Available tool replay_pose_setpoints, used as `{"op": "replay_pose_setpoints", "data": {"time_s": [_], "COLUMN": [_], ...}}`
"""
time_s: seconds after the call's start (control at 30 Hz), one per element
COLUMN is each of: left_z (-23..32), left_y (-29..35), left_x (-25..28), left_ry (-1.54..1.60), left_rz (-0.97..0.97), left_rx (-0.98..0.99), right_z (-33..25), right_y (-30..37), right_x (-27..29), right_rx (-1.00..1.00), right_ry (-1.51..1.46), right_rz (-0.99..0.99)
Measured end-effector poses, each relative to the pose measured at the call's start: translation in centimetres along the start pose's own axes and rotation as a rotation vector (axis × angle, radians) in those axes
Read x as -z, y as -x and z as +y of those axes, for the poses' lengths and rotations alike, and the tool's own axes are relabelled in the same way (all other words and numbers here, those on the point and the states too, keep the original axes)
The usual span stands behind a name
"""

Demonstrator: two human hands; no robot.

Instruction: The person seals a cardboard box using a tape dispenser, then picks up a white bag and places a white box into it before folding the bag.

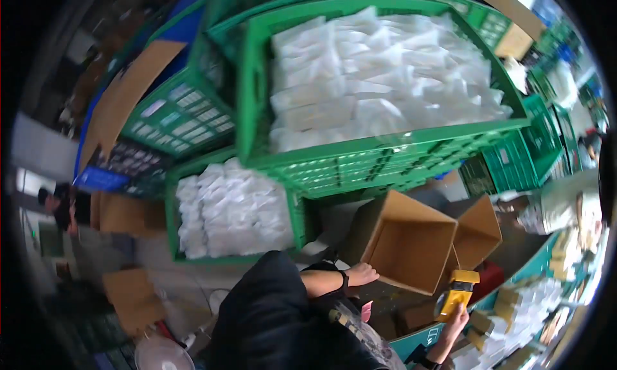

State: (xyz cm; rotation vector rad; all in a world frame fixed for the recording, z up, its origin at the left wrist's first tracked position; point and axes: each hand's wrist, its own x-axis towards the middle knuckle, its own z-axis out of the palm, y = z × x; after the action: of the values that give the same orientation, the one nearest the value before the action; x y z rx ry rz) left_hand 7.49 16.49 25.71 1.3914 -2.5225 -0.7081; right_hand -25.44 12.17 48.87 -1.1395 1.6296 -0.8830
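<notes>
An open brown cardboard box (411,251) lies tilted, its mouth toward me and one flap folded out to the right. My left hand (363,274), with a dark band on the wrist, is closed at the box's near left corner; its fingertips are partly hidden. Just right of the box, my right hand (457,320) grips a yellow tape dispenser (457,295) with dark parts and a round roll at its side. The dispenser stands close to the box's lower right edge.
A large green crate (385,145) full of white plastic packets stands ahead; a smaller green crate (172,225) with similar packets sits at left. More crates (180,116) are stacked beyond. At lower right, small packed boxes (514,306) line a green-edged surface. Another person (62,206) stands far left.
</notes>
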Motion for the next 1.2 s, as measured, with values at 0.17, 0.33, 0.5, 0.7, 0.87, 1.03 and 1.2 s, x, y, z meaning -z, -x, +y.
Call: {"op": "replay_pose_setpoints", "data": {"time_s": [0.17,0.33,0.5,0.7,0.87,1.03,1.2], "left_z": [2.5,3.1,4.6,4.3,3.7,1.6,-1.3], "left_y": [1.1,4.4,3.1,-2.0,-6.9,-9.8,-8.3], "left_x": [-0.6,-1.3,-1.2,-1.2,0.1,-2.2,-6.8], "left_ry": [-0.094,0.097,0.0,0.092,0.012,-0.002,-0.037], "left_rz": [-0.021,0.039,-0.061,-0.096,-0.203,-0.319,-0.417], "left_rx": [0.075,0.241,0.299,0.476,0.37,0.237,0.121], "right_z": [-0.1,-0.8,0.9,4.8,5.9,7.7,9.3], "right_y": [-5.4,-7.9,-7.7,-5.5,-1.2,4.0,12.0], "right_x": [0.1,-2.2,-2.2,-0.1,2.0,1.5,-4.6], "right_rx": [0.075,-0.009,-0.12,-0.292,-0.38,-0.408,-0.402], "right_ry": [-0.065,0.045,0.038,0.11,-0.075,-0.281,-0.407], "right_rz": [-0.152,-0.423,-0.501,-0.434,-0.14,0.128,0.514]}}
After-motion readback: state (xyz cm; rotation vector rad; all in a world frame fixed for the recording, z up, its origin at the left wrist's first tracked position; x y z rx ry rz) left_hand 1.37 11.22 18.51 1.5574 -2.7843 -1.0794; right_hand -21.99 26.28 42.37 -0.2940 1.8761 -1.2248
